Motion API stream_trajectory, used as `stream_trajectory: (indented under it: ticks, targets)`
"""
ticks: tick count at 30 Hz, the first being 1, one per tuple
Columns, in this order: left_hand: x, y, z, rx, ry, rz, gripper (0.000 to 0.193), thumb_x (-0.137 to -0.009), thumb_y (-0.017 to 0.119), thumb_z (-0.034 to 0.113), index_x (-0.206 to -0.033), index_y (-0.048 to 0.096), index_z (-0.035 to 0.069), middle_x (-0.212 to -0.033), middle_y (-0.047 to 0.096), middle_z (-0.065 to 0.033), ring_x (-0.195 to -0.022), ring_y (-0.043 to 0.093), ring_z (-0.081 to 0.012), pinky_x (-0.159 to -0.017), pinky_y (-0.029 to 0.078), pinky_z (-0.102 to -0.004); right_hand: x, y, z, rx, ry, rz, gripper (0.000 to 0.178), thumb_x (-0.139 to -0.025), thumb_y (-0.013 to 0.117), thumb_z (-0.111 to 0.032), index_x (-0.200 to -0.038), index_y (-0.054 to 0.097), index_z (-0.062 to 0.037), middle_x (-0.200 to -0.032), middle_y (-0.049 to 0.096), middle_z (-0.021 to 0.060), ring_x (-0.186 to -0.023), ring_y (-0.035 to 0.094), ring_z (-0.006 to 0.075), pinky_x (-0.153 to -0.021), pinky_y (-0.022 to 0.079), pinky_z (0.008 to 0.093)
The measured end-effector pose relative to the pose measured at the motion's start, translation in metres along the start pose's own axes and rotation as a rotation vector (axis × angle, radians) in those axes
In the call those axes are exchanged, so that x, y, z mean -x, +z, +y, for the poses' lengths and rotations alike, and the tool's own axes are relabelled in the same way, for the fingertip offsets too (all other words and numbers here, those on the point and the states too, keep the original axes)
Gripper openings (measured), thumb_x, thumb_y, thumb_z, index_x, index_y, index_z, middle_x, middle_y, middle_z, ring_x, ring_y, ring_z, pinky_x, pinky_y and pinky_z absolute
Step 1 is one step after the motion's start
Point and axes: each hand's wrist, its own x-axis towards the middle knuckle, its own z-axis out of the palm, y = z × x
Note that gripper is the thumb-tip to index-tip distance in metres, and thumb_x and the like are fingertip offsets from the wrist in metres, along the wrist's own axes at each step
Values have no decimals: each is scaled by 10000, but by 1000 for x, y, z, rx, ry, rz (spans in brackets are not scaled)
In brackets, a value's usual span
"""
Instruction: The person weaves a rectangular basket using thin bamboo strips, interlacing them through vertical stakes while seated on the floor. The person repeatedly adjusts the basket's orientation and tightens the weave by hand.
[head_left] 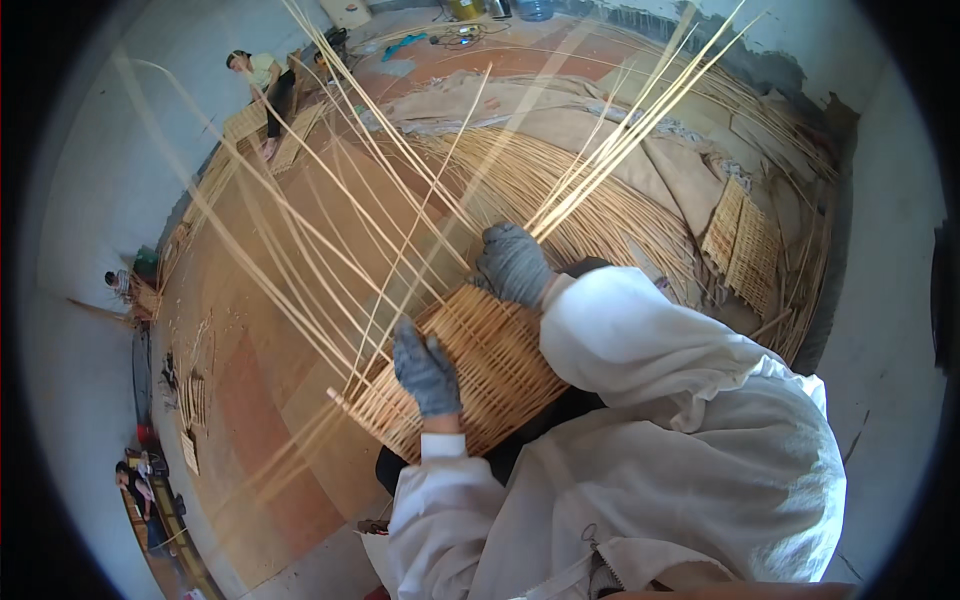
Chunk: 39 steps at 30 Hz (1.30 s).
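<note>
A half-woven wicker panel [500, 370] lies tilted across my lap, with long pale rods [330, 260] fanning up from its far edge. My left hand [425, 372], in a grey glove, is closed on the panel near its left end; what its fingertips pinch is partly hidden. At the panel's far right corner, my right hand [512, 265], also gloved in grey, is curled with its back toward me around the rods there. A bundle of upright rods [620, 155] rises just beyond it. Several rods are smeared by motion.
A large heap of loose rods [570, 190] lies beyond my hands, partly over brown cloth [650, 185]. Finished woven panels [742, 245] lie at the right. A person [265, 85] sits by the far left wall; other people [140, 490] are along the left.
</note>
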Motion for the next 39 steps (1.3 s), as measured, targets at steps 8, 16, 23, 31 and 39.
stream_trajectory:
  ticks: [8, 16, 23, 31, 39]
  targets:
    - [-49, 25, -1, -983, 202, -975, 492, -935, 396, 240, -1353, 282, 8, -1121, 556, -106, -968, 547, -239, -974, 326, -384, -4, 9, -10, 64, 16, 1, 178, -829, 520, -295, -867, 681, -228, -699, 621, -12, -766, 546, 192, -720, 419, 309]
    - [-55, 10, -7, -212, -150, -839, 497, -893, 472, 269, -1325, 371, 46, -1293, 441, -175, -1179, 416, -343, -976, 333, -356, -4, 37, -7, 48, -49, 148, 231, -832, 519, -284, -994, 638, -169, -863, 617, 42, -868, 544, 235, -778, 418, 340]
    - [117, -34, -70, 574, -477, 287, 401, -857, 570, 212, -1154, 465, -36, -1106, 534, -209, -974, 558, -280, -835, 447, -382, 75, 61, -19, -577, 612, 586, 498, -796, 594, -431, -1078, 544, -23, -1024, 563, 206, -932, 561, 330, -804, 444, 430]
    - [139, -21, -97, 442, -783, -30, 631, -835, 600, 370, -1235, 397, -74, -1114, 553, -228, -1006, 551, -328, -874, 426, -344, 70, 95, -17, -659, 880, 137, 557, -785, 553, -523, -970, 524, 2, -874, 609, 233, -859, 577, 391, -761, 454, 415]
    - [158, -21, -87, 82, -682, 16, 587, -853, 544, 307, -1292, 343, -28, -1149, 518, -248, -1012, 528, -359, -860, 419, -379, 85, 122, -36, -514, 897, 235, 492, -808, 549, -456, -988, 507, -1, -933, 568, 213, -901, 551, 362, -774, 438, 418]
